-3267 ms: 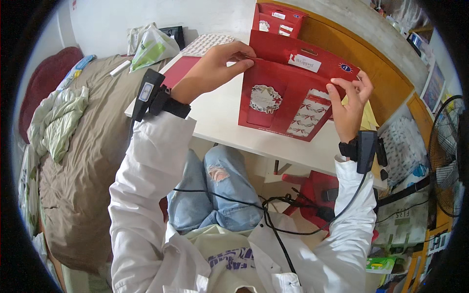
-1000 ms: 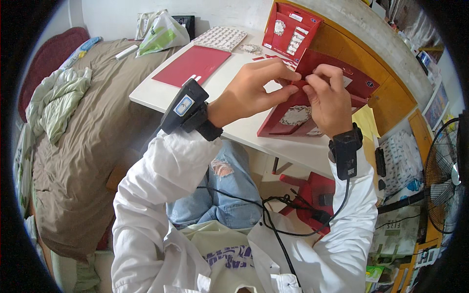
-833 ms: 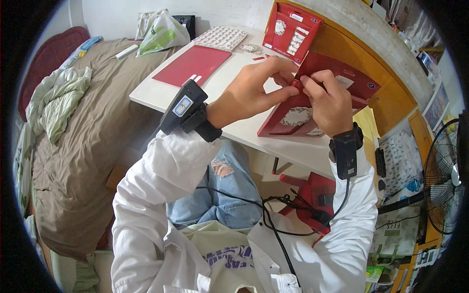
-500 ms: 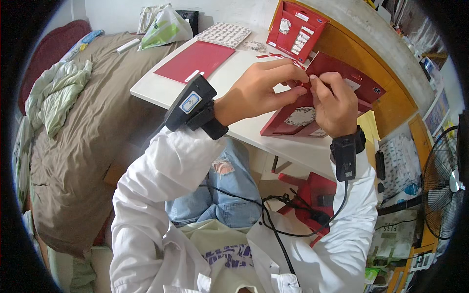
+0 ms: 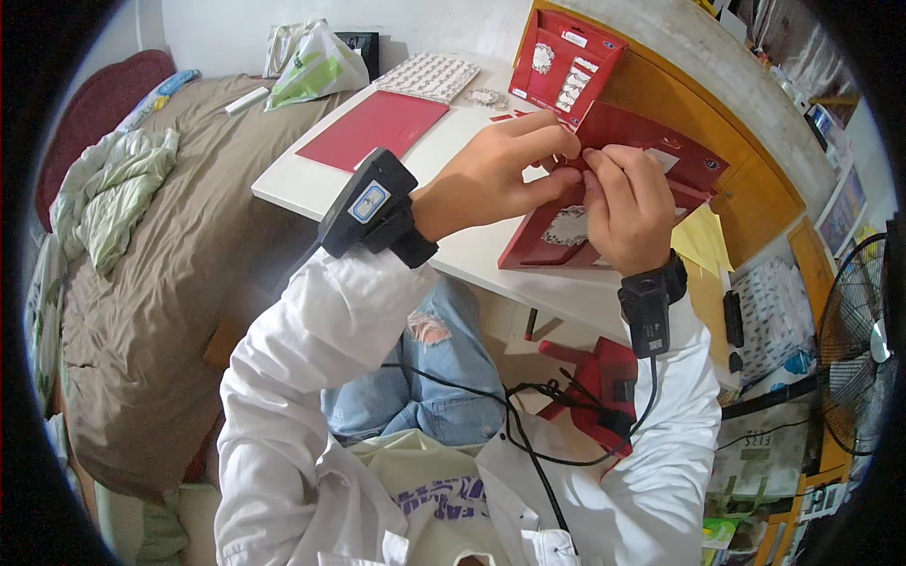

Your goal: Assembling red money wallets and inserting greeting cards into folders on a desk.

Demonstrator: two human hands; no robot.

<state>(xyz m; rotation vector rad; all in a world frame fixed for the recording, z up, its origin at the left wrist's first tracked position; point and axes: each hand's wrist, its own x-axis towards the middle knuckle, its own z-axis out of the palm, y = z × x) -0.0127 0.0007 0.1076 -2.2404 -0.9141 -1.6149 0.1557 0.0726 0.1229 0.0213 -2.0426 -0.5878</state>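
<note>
A red cardboard box [image 5: 540, 255] with an open flap [image 5: 684, 137] stands at the right end of the white table, a white ornate label on its front. At its upper edge, my left hand [image 5: 510, 174] is closed, thumb and index finger pinching at the red card. My right hand [image 5: 634, 208] is closed right beside it, fingertips almost meeting the left ones. The exact bit of card between the fingertips is hidden. Both wrists wear black strapped devices.
Behind stands another red package [image 5: 569, 61] with white labels. A flat red sheet [image 5: 373, 130], a patterned white sheet [image 5: 429, 75] and red strips lie on the white table [image 5: 293, 179]. A red stool [image 5: 604, 377] with cables is below; a fan [image 5: 859, 349] stands at right.
Both hands have shifted slightly left, the right one more. The red box and its flap have moved left with them, and more of the yellow paper at right shows.
</note>
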